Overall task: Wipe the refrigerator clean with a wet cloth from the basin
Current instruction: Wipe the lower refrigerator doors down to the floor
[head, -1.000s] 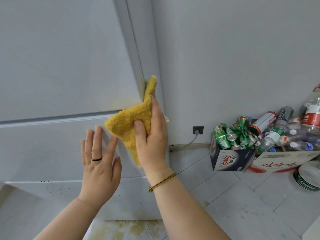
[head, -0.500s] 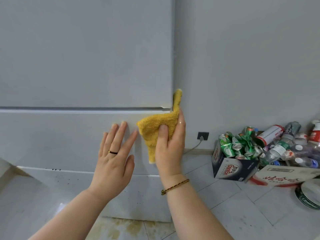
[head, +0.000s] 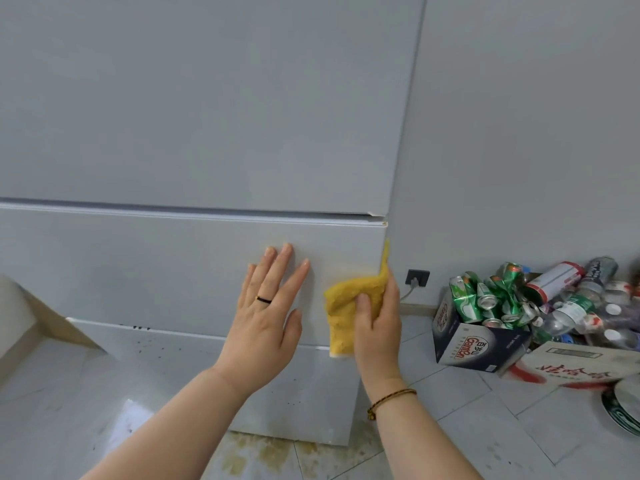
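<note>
Your right hand (head: 377,323) grasps the yellow cloth (head: 346,306) at the refrigerator (head: 194,265)'s lower-door right edge. Your left hand (head: 266,317), fingers (head: 282,268) released and straight, seems to rest on that door beside the cloth.

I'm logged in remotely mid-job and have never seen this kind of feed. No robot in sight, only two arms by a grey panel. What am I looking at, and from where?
There is no machine: a person's own arms, filmed by a camera worn on the head, looking forward and down. The grey panels are the refrigerator. The right hand grips a yellow cloth at the fridge's right edge. The left hand lies flat and open on the lower door. On the floor to the right stands a box of crushed cans beside plastic bottles.
</note>
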`<action>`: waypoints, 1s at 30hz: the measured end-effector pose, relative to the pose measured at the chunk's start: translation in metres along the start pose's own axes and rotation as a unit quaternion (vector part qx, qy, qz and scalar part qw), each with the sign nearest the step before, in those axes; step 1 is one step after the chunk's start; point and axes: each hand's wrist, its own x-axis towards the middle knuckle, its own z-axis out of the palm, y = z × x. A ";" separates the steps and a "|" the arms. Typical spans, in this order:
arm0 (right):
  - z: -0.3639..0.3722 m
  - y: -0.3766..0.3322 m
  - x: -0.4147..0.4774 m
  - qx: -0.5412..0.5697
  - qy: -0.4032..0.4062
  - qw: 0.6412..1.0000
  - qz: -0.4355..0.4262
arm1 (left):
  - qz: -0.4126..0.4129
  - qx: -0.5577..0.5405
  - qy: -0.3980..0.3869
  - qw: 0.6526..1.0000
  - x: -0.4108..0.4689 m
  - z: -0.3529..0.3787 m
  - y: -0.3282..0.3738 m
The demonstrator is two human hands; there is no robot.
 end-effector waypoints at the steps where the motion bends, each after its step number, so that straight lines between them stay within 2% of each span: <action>1: 0.001 -0.015 0.006 0.018 0.013 0.999 -0.029 | -0.001 -0.002 0.000 1.000 0.000 0.001 0.001; 5: 0.010 -0.038 0.017 0.030 0.064 0.992 -0.106 | -0.002 -0.014 -0.015 1.000 0.001 -0.002 -0.001; 8: 0.012 -0.009 0.007 0.014 0.060 0.996 -0.058 | 0.005 -0.008 -0.034 0.999 -0.001 -0.009 -0.002; 12: 0.006 0.025 -0.011 -0.019 0.029 0.999 0.027 | -0.043 -0.004 -0.057 0.997 -0.022 -0.013 -0.012; 17: 0.007 0.014 -0.024 -0.001 0.085 0.996 0.022 | -0.123 -0.018 -0.056 0.991 -0.061 -0.017 -0.032; 19: 0.013 -0.002 -0.029 0.010 0.118 0.992 -0.044 | -0.172 -0.033 -0.035 0.984 -0.068 -0.027 -0.045; 21: 0.024 -0.017 -0.027 0.001 0.151 0.977 -0.148 | -0.221 -0.049 -0.001 0.974 -0.072 -0.045 -0.064; 23: 0.039 -0.021 -0.017 -0.061 0.170 0.948 -0.262 | -0.263 -0.064 0.016 0.963 -0.077 -0.063 -0.086; 25: 0.065 -0.018 -0.014 -0.172 0.167 0.904 -0.353 | -0.291 -0.070 0.005 0.954 -0.093 -0.081 -0.112; 27: 0.091 -0.012 -0.016 -0.281 0.150 0.862 -0.394 | -0.321 -0.076 -0.022 0.944 -0.112 -0.096 -0.135; 30: 0.128 -0.006 -0.023 -0.369 0.168 0.820 -0.403 | -0.340 -0.090 -0.048 0.935 -0.137 -0.121 -0.175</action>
